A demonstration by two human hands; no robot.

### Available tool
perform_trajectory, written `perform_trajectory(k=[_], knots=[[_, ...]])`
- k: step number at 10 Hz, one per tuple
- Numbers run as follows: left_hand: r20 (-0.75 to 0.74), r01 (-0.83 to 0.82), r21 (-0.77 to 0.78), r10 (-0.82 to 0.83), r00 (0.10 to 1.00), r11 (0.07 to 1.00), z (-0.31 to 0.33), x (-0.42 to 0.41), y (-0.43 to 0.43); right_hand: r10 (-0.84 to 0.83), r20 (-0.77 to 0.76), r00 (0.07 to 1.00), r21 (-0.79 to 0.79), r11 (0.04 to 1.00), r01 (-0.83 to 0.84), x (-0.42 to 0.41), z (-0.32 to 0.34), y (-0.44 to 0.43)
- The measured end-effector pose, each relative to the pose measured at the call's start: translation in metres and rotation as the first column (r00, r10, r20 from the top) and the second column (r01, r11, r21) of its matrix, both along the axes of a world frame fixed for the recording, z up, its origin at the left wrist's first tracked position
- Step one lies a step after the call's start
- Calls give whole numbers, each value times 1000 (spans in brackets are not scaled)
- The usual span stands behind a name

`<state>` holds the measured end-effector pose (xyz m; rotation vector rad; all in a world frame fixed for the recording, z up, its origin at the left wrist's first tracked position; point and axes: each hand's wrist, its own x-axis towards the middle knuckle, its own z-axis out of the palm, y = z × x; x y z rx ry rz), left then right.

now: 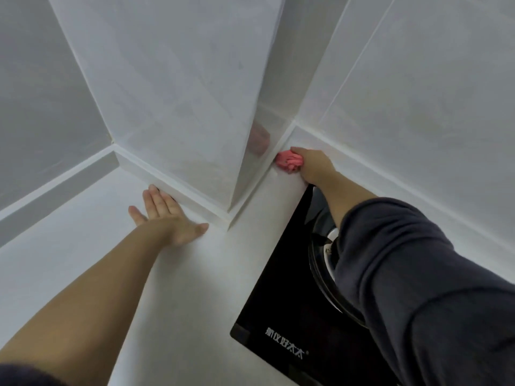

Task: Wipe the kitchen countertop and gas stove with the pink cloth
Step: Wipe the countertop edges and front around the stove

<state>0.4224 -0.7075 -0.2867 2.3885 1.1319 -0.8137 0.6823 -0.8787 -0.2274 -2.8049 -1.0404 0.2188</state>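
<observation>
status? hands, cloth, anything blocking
Right hand grips cloth in back corner behind stove. Left hand flat on counter. Nothing blocking.

Pale grey wall tiles (418, 79) fill twelve through three o'clock. A glossy tiled column (181, 93) juts forward at centre, white sealant strip (178, 188) along its base.

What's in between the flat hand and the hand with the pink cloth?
In the head view, a jutting tiled wall corner stands between the left hand and the right hand holding the pink cloth.
</observation>
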Motion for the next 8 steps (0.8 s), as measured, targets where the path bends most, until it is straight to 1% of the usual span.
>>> perform_trajectory(k=[1,2,4,5,6,7,8], knots=[[-12,-7,-16,7,1000,1000,-1,3,2,-28,-61,998,30,999,30,2,-18,8],[-20,-22,-20,21,1000,1000,1,1,2,9,-146,989,-64,998,-18,-11,-14,12],[-5,-16,-29,16,1000,999,10,-3,-8,97,-285,953,-133,981,-139,-97,-13,-1],[9,-11,-27,11,1000,1000,12,-2,-7,-77,-509,857,-60,997,54,-115,-5,-10],[29,-2,-36,4,1000,999,10,-7,-6,-258,-629,733,-21,949,316,-102,18,-8],[39,-2,-34,3,999,999,6,-8,-6,-284,-369,885,43,946,321,-70,39,0],[48,-2,-37,4,999,999,4,-6,-3,-290,-177,940,45,952,302,-41,43,13]])
